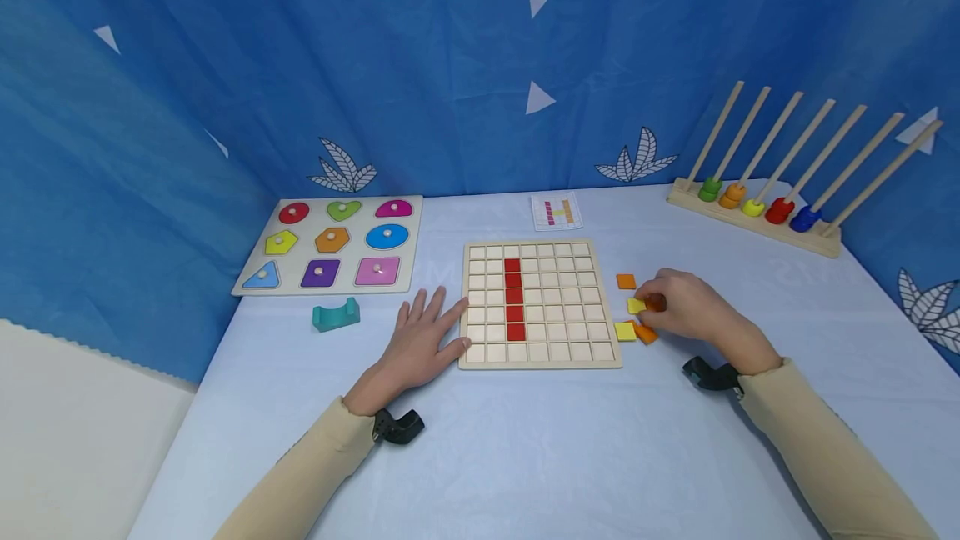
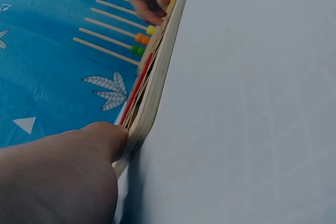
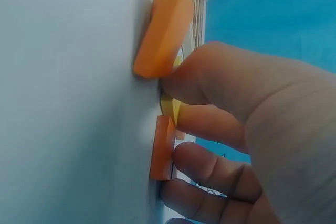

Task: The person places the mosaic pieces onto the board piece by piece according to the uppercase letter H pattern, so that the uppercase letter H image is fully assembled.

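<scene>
A wooden grid board (image 1: 540, 361) lies flat on the table, with a column of red square tiles (image 1: 513, 295) in its cells. My left hand (image 1: 422, 342) rests at the board's left edge, fingers spread; its thumb meets the frame in the left wrist view. Right of the board, my right hand (image 1: 688, 307) reaches down into a small group of loose tiles. Its thumb and index finger pinch a yellow tile (image 3: 170, 106). An orange tile (image 3: 164, 148) stands by the other fingers, while another orange tile (image 3: 165, 32) lies beside the thumb.
A pattern card (image 1: 557, 212) lies behind the board. A shape puzzle (image 1: 330, 286) is at the back left, with a teal curved block (image 1: 336, 315) before it. At the back right stands a peg rack (image 1: 757, 223) with coloured beads.
</scene>
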